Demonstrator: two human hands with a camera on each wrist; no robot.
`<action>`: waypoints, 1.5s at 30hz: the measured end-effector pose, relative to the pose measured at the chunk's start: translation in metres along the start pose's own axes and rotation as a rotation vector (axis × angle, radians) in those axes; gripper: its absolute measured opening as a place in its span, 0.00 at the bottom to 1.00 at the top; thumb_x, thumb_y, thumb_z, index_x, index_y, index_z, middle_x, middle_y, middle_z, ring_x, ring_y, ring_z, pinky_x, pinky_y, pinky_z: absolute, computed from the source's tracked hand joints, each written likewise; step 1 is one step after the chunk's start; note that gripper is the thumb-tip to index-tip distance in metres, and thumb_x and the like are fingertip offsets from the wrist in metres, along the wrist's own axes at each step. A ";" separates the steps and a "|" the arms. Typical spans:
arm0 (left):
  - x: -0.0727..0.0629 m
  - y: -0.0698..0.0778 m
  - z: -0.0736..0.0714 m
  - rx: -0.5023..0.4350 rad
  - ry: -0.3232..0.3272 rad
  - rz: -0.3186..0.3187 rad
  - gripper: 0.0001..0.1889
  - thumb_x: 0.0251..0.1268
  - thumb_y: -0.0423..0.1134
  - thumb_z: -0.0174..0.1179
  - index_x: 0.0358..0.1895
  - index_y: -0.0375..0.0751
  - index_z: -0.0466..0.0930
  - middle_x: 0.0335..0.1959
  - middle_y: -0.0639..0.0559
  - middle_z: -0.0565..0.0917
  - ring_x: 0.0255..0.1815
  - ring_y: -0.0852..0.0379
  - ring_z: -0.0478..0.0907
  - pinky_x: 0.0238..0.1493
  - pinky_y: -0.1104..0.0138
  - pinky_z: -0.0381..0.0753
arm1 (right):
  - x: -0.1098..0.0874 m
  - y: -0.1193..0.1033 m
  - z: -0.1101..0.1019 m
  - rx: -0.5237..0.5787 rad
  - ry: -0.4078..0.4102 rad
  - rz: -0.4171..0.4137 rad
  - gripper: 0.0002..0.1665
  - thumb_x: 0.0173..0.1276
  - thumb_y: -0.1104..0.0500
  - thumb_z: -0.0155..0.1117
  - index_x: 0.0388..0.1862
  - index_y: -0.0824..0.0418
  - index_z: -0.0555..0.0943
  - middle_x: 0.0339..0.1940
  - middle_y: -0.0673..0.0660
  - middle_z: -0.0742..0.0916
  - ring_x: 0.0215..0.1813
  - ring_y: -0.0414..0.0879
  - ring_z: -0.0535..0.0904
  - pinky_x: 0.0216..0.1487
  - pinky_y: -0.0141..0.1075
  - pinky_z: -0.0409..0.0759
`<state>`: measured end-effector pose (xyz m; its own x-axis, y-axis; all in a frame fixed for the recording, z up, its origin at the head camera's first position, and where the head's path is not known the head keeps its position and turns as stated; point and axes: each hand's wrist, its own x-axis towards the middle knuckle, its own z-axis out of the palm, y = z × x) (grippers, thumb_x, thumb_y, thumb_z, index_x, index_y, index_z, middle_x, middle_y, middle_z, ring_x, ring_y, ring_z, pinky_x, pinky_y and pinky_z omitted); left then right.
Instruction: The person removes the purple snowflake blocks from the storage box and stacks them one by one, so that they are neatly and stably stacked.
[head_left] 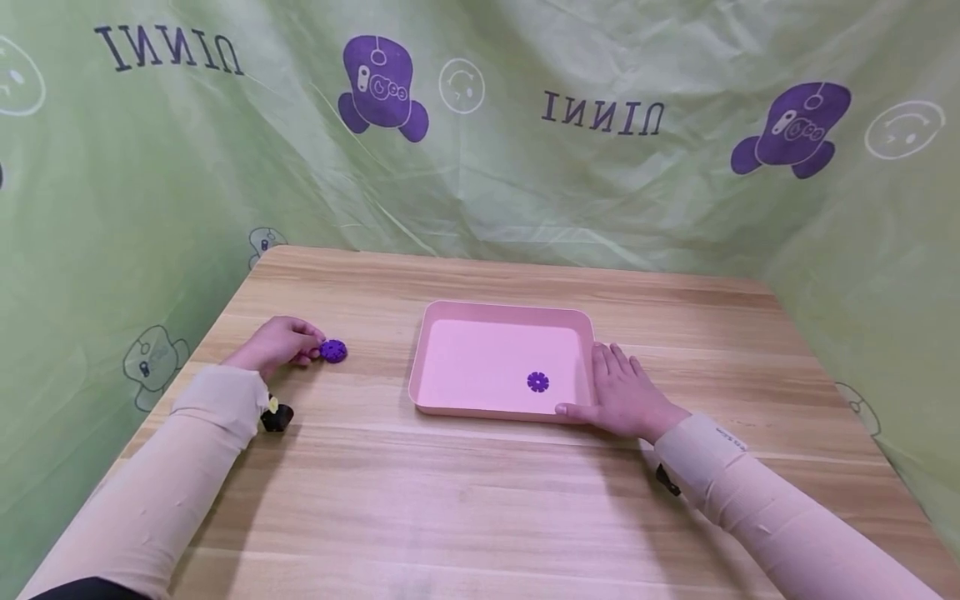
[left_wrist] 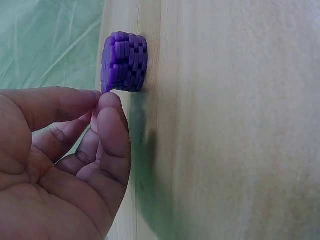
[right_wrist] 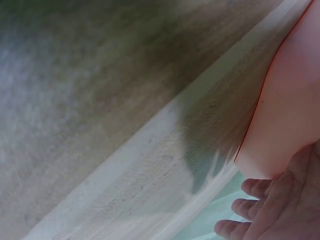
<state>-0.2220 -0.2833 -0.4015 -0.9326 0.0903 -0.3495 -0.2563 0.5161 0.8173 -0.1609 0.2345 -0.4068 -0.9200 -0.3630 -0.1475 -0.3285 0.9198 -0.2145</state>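
On the left side of the table, several purple notched discs [head_left: 334,351] form a short stack, their layered edges [left_wrist: 131,62] plain in the left wrist view. My left hand [head_left: 283,343] pinches the rim of the top disc between thumb and index fingertips; the other fingers curl loosely below. A pink rectangular tray [head_left: 480,410] lies at mid-table with one purple snowflake-like disc [head_left: 537,382] flat inside, toward its right. Against the tray's right wall rests my right hand [head_left: 628,396], fingers extended, thumb over the near right corner. The right wrist view shows these fingers beside the tray's outer wall [right_wrist: 285,105].
The wooden table [head_left: 420,508] extends on all sides of the tray. A green printed cloth [head_left: 495,192] hangs behind the table and along its sides. Small black devices [head_left: 277,416] are strapped under both wrists.
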 end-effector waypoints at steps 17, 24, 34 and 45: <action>-0.002 -0.001 -0.001 -0.043 0.040 0.054 0.15 0.76 0.25 0.49 0.57 0.14 0.70 0.31 0.49 0.83 0.31 0.61 0.78 0.34 0.71 0.84 | 0.000 0.000 -0.001 -0.013 0.009 -0.009 0.71 0.68 0.25 0.59 0.78 0.83 0.47 0.79 0.79 0.57 0.79 0.76 0.48 0.77 0.68 0.48; -0.002 0.012 0.003 -0.046 0.132 0.108 0.16 0.78 0.26 0.49 0.58 0.13 0.70 0.38 0.44 0.82 0.33 0.64 0.78 0.38 0.71 0.84 | 0.000 0.001 -0.001 -0.014 0.005 -0.005 0.71 0.67 0.25 0.58 0.78 0.83 0.47 0.79 0.79 0.57 0.79 0.76 0.48 0.77 0.68 0.47; 0.008 0.041 0.024 -0.080 0.126 0.121 0.19 0.80 0.33 0.52 0.62 0.18 0.71 0.51 0.35 0.80 0.39 0.62 0.80 0.43 0.72 0.84 | 0.000 0.000 -0.001 -0.007 0.007 -0.003 0.71 0.68 0.25 0.59 0.78 0.83 0.47 0.79 0.80 0.57 0.79 0.76 0.49 0.77 0.68 0.48; 0.019 0.069 0.055 -0.151 0.022 0.203 0.24 0.79 0.32 0.54 0.69 0.18 0.66 0.66 0.26 0.72 0.63 0.37 0.75 0.53 0.69 0.83 | 0.000 0.000 0.000 -0.007 0.007 0.002 0.71 0.67 0.24 0.58 0.78 0.82 0.48 0.79 0.79 0.58 0.79 0.76 0.49 0.77 0.68 0.48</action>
<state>-0.2435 -0.1990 -0.3775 -0.9736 0.1598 -0.1628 -0.0971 0.3557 0.9296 -0.1604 0.2345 -0.4071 -0.9222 -0.3602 -0.1408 -0.3282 0.9215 -0.2076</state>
